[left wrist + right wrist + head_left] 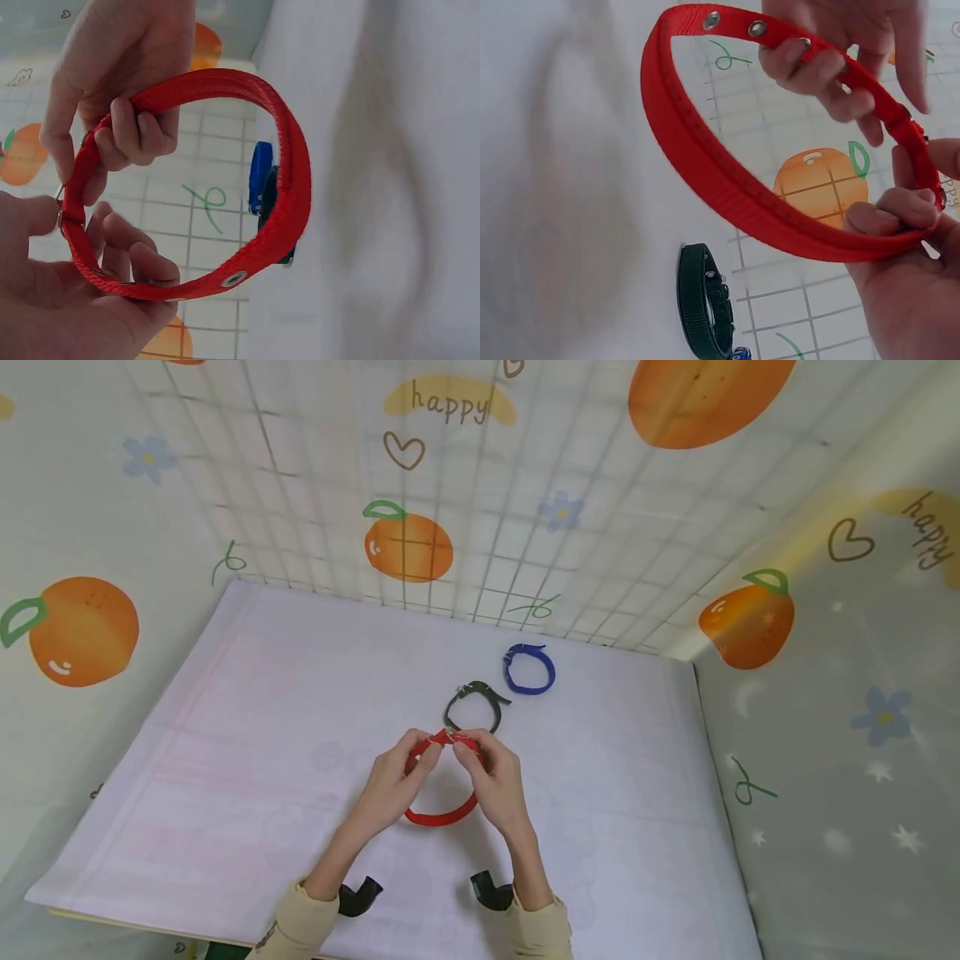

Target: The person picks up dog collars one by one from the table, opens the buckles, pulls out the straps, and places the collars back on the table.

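Note:
A red collar (438, 819) with metal eyelets is buckled into a loop and held up in both hands. My left hand (393, 781) pinches the band on the left of the buckle, fingers curled around it. On the other side, my right hand (498, 781) grips the strap the same way, the thumbs close together at the metal buckle. The left wrist view shows the loop of the red collar (300, 172) hanging towards the table, with an eyelet on its lower part. Just beyond the hands lies a dark green collar (693, 300), also looped.
A blue collar (551, 677) lies farther back, right of the dark green one. White cloth (637, 810) covers the table. Patterned curtains (480, 468) with a wire grid behind stand at the back and sides. Black curved pieces (491, 892) sit at both wrists.

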